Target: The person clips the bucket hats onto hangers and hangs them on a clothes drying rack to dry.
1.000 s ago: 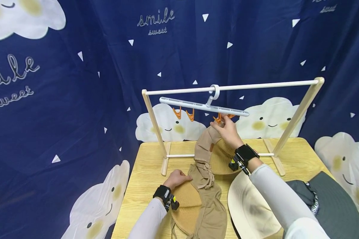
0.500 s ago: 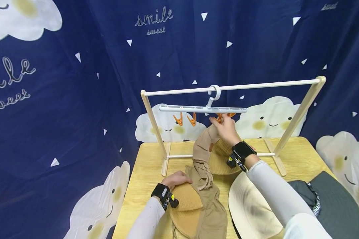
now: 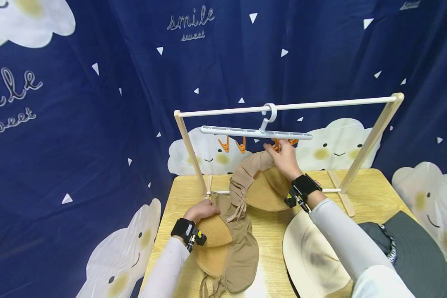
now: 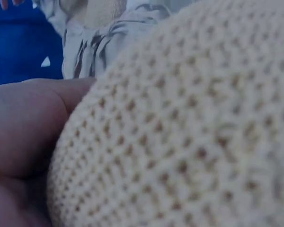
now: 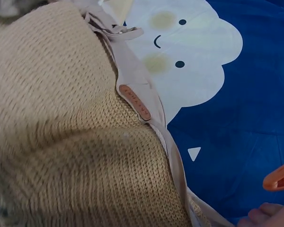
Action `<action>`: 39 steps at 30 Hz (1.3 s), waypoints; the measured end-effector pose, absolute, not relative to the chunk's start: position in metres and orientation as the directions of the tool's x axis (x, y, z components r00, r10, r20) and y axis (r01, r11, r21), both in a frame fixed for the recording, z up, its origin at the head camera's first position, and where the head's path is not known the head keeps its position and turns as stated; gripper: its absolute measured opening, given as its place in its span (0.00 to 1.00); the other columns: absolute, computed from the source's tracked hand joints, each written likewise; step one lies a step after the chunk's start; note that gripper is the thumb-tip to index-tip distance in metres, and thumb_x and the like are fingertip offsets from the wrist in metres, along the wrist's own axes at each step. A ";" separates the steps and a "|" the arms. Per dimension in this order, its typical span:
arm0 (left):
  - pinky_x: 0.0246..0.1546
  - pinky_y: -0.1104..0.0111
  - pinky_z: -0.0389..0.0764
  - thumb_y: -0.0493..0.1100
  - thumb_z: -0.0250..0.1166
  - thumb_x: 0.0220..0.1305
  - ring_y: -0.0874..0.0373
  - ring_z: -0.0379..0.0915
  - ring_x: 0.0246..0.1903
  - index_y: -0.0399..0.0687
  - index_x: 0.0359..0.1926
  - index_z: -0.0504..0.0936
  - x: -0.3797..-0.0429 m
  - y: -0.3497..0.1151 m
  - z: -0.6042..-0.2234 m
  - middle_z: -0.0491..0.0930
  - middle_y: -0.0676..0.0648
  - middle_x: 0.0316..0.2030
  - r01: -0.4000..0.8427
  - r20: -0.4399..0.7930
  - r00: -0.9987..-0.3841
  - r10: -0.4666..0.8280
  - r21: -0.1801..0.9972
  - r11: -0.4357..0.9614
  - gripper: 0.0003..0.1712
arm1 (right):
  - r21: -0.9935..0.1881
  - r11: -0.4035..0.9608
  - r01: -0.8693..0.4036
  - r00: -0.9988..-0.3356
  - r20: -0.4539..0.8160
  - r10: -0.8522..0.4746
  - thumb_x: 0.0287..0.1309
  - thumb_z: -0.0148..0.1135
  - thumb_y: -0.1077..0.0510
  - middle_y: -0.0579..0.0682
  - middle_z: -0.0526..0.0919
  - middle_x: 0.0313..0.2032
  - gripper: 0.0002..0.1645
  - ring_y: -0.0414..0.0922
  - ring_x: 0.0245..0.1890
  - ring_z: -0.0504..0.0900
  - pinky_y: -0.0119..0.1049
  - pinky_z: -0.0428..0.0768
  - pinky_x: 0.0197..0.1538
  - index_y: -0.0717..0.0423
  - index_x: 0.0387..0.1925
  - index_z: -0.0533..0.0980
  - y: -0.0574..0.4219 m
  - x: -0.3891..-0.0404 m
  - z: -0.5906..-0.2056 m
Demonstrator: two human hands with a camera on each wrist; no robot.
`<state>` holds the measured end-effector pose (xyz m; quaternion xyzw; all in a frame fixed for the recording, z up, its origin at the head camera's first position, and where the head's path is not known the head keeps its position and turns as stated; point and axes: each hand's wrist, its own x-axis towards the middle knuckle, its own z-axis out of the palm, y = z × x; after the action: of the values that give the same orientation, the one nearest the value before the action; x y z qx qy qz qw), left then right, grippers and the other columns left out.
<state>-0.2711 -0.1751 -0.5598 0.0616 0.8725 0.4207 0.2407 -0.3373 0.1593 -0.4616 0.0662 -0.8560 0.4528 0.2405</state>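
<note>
Left hand (image 3: 202,210) pinches edge of tan straw-and-cloth hat (image 3: 221,253), below and left of hanger (image 3: 255,133). Right hand (image 3: 284,159) just under hanger, at orange clip (image 3: 275,145); cannot tell if pinching. More straw (image 3: 268,190) below hanger; one hat or two, unclear. Cream hat (image 3: 309,248) lower right of hanger.

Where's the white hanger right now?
Head view, just right of centre: the white hanger hooks over the rack's top bar, with orange clips along its underside and the right hand just below its right half.
</note>
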 end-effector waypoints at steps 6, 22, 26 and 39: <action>0.35 0.69 0.68 0.35 0.63 0.63 0.58 0.67 0.30 0.35 0.39 0.81 -0.273 -0.195 -0.550 0.70 0.51 0.29 -0.115 -0.367 -0.872 0.325 0.797 0.592 0.06 | -0.744 0.577 -0.335 -0.882 0.463 0.084 0.70 0.66 0.50 0.63 0.75 0.39 0.27 0.61 0.41 0.73 0.50 0.68 0.49 0.69 0.57 0.78 0.162 -0.336 -0.461; 0.23 0.69 0.59 0.41 0.67 0.63 0.62 0.54 0.19 0.52 0.17 0.66 -0.277 -0.180 -0.497 0.56 0.58 0.17 -0.006 -0.221 -0.930 0.295 0.810 0.586 0.22 | -0.759 0.581 -0.294 -0.903 0.420 0.092 0.71 0.65 0.45 0.57 0.79 0.29 0.24 0.54 0.32 0.75 0.41 0.69 0.36 0.65 0.46 0.83 0.165 -0.327 -0.451; 0.22 0.69 0.57 0.43 0.69 0.61 0.62 0.53 0.18 0.53 0.16 0.65 -0.278 -0.171 -0.487 0.55 0.58 0.17 0.056 -0.170 -0.932 0.321 0.806 0.589 0.23 | -0.727 0.615 -0.305 -0.890 0.448 0.088 0.72 0.64 0.42 0.48 0.67 0.21 0.24 0.48 0.23 0.67 0.40 0.63 0.28 0.59 0.31 0.79 0.164 -0.324 -0.449; 0.21 0.68 0.55 0.47 0.65 0.60 0.62 0.52 0.17 0.55 0.16 0.61 -0.277 -0.143 -0.481 0.56 0.58 0.16 0.217 0.009 -0.953 0.304 0.722 0.657 0.24 | -0.680 0.666 -0.308 -0.864 0.492 0.103 0.74 0.60 0.44 0.48 0.70 0.16 0.29 0.52 0.20 0.69 0.42 0.63 0.27 0.56 0.19 0.73 0.159 -0.324 -0.447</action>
<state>-0.2772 -0.1428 -0.4805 0.1434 0.9085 0.3884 0.0564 -0.3239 0.1588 -0.4474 0.0585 -0.8767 0.4045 0.2539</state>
